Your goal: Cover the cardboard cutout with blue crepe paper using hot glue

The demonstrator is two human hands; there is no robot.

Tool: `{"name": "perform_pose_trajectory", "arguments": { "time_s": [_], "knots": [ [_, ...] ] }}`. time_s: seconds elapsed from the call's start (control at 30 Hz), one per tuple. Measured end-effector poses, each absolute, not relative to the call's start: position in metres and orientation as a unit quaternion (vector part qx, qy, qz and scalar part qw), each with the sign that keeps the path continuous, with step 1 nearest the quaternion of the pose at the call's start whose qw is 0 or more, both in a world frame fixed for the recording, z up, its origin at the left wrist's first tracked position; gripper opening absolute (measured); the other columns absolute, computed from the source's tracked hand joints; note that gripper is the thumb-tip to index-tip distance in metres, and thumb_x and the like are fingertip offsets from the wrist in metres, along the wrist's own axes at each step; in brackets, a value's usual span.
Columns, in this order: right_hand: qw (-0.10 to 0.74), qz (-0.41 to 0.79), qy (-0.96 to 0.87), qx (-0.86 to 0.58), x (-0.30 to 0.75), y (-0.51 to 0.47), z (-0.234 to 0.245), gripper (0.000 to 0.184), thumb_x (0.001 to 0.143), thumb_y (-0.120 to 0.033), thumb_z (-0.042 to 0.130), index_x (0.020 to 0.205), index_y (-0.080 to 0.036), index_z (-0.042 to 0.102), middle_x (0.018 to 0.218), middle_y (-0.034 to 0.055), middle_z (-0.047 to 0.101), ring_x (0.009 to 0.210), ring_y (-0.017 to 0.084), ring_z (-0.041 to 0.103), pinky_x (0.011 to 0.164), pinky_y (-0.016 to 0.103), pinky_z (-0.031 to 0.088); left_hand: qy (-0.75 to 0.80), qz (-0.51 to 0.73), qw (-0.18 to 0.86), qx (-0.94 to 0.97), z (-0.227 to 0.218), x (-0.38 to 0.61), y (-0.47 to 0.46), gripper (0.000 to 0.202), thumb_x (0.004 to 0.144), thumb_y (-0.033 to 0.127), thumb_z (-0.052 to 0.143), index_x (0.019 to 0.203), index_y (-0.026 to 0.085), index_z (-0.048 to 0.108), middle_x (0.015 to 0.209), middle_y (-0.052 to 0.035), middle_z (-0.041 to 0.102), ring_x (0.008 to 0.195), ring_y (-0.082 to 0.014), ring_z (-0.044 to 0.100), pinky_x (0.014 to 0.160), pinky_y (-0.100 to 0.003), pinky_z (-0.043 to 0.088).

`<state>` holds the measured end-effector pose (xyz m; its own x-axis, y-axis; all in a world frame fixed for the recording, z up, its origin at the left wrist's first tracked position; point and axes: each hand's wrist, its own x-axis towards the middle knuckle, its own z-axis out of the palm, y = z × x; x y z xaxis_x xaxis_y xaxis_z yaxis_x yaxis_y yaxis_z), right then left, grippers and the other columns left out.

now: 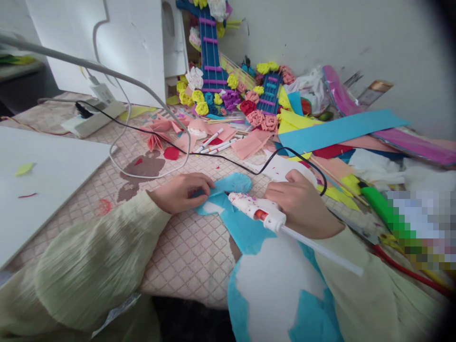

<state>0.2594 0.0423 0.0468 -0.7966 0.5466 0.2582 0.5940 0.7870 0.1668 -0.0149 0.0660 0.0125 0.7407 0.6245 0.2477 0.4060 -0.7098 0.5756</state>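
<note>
A white hot glue gun (pixel 254 209) is gripped in my right hand (pixel 297 202), its fingers wrapped round the handle. A clear glue stick (pixel 322 249) juts from its back end. The dark nozzle touches or hovers just over blue crepe paper (pixel 245 225) at the narrow end of a guitar-shaped white cutout (pixel 274 280); I cannot tell which. My left hand (pixel 185 192) pinches the paper's edge at that end, fingers closed. Blue paper wraps the cutout's edges, and its white middle shows. The wide end hangs toward me over the table edge.
Two blue paper guitars (pixel 210 57) with paper flowers lean at the back wall. The glue gun's black cord (pixel 228 159) runs to a power strip (pixel 94 116). Markers (pixel 217 145), paper scraps and a blue paper strip (pixel 342 128) lie behind my hands. A white board (pixel 53 175) lies left.
</note>
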Motion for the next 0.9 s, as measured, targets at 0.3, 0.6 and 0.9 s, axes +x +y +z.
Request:
{"name": "perform_pose_trajectory", "arguments": {
  "time_s": [0.3,0.6,0.9],
  "knots": [
    [0.103,-0.107,-0.937,-0.316,0.261,0.041,0.049,0.030,0.080,-0.021,0.041,0.050,-0.018,0.041,0.051,-0.0002,0.047,0.049,0.011,0.031,0.060,0.032,0.019,0.291,0.212,0.247,0.900,0.013,-0.014,0.066,0.010,0.079,0.017,0.049,0.078,0.015,0.059,0.097,-0.0092,0.063,0.089,-0.0148,0.059,0.079,-0.026,0.047],
    [0.127,-0.094,-0.936,-0.315,0.277,0.044,0.050,0.031,0.084,-0.024,0.040,0.054,-0.018,0.044,0.052,-0.0007,0.049,0.048,0.011,0.036,0.060,0.033,0.021,0.301,0.211,0.262,0.892,0.013,-0.014,0.065,0.016,0.082,0.020,0.048,0.076,0.014,0.061,0.099,-0.0096,0.062,0.086,-0.0143,0.059,0.076,-0.025,0.048],
    [0.238,-0.096,-0.902,-0.347,0.296,0.050,0.047,0.021,0.080,-0.023,0.047,0.059,-0.019,0.047,0.062,0.0029,0.062,0.055,0.013,0.051,0.060,0.034,0.027,0.325,0.252,0.266,0.872,0.006,-0.006,0.066,0.011,0.078,0.018,0.051,0.082,0.015,0.061,0.090,-0.0059,0.061,0.084,-0.0153,0.058,0.079,-0.028,0.048]
  ]
}}
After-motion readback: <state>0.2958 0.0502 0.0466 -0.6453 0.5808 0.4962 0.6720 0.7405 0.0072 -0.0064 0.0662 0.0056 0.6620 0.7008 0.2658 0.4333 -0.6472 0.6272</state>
